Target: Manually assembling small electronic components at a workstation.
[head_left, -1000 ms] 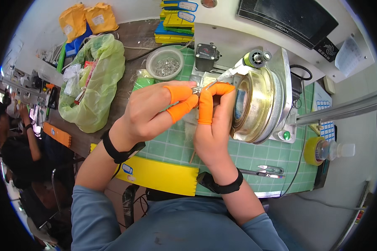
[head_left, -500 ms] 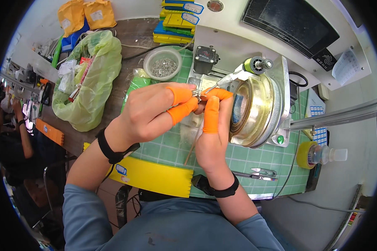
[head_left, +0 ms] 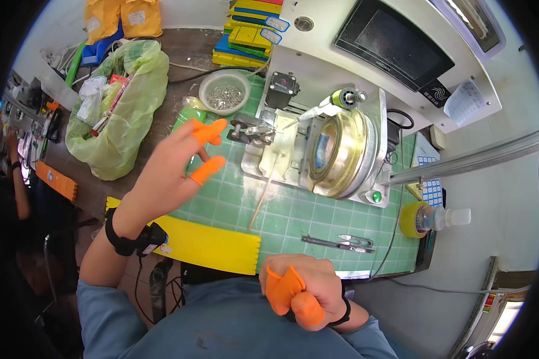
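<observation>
My left hand point(head_left: 161, 170) hovers over the left side of the green mat, fingers apart with nothing between them. Orange finger cots point(head_left: 208, 172) cover some of its fingertips. Just right of those fingers is a small metal clamp point(head_left: 251, 130) on the machine's base. A thin white-sleeved nozzle point(head_left: 308, 113) points down towards it. Low in front of my body, my right hand point(head_left: 317, 278) is curled closed, also wearing orange finger cots; whatever it holds, if anything, is hidden. Beside the clamp stands a round metal wheel point(head_left: 335, 152). A thin wooden stick point(head_left: 262, 200) leans on the base.
A white bowl of small metal parts point(head_left: 224, 91) and a green plastic bag point(head_left: 117, 110) stand left of the machine. Tweezers point(head_left: 329, 244) and thread snips point(head_left: 356, 240) lie near the mat's front edge. A yellow strip point(head_left: 191, 242) borders the front; a bottle point(head_left: 437, 218) stands right.
Both hands have left the clamp and parted. My left hand has moved left and opened; my right has come down towards my body and curled closed. The view has shifted slightly.
</observation>
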Motion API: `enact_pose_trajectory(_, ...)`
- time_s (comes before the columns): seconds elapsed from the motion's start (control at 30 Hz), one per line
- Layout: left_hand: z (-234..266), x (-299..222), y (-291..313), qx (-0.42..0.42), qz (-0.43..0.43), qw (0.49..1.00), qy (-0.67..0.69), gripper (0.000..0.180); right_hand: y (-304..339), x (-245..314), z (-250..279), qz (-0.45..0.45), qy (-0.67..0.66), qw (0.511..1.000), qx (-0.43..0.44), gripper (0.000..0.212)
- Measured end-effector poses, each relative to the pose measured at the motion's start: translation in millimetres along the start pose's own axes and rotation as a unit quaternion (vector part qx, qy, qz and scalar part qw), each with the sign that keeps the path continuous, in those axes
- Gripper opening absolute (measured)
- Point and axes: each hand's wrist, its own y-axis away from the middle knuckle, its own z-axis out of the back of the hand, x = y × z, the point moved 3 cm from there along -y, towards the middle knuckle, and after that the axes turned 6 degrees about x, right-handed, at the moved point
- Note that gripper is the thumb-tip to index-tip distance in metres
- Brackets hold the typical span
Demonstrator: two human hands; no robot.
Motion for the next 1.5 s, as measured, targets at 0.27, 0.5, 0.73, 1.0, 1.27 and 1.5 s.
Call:
enact_pose_trajectory(0.27,-11.5,18.1,-15.0,0.223,-0.037,0.971,-0.083,0.029,11.9,-2.2,-16.7,-0.128,0.004,0.992,-0.019,0.034)
enact_pose_trajectory(0.5,-50.8,-79.4,46.4,0.227,-0.099,0.967,0.065,0.034,16.1,37.4,-33.9,0.1,0.206,0.972,0.056,0.02)
enact_pose_trajectory(0.73,-134.4,-157.2,95.4,0.558,-0.141,0.782,0.241,0.062,105.3,75.2,-17.9,0.001,0.326,0.926,-0.188,0.032)
enact_pose_trajectory(1.0,-184.2,-116.6,119.3,0.643,-0.068,0.699,0.305,0.035,194.3,35.6,-14.5,-0.245,0.499,0.783,-0.279,0.025)
enact_pose_trajectory(1.27,-178.4,-120.1,120.1,0.623,-0.163,0.754,0.132,0.037,292.1,27.2,21.6,-0.499,0.552,0.566,-0.353,0.047)
enact_pose_trajectory(1.5,-174.0,-129.7,126.9,0.66,-0.184,0.724,0.077,0.045,288.5,-14.1,2.0,-0.623,0.496,0.531,-0.291,0.08)
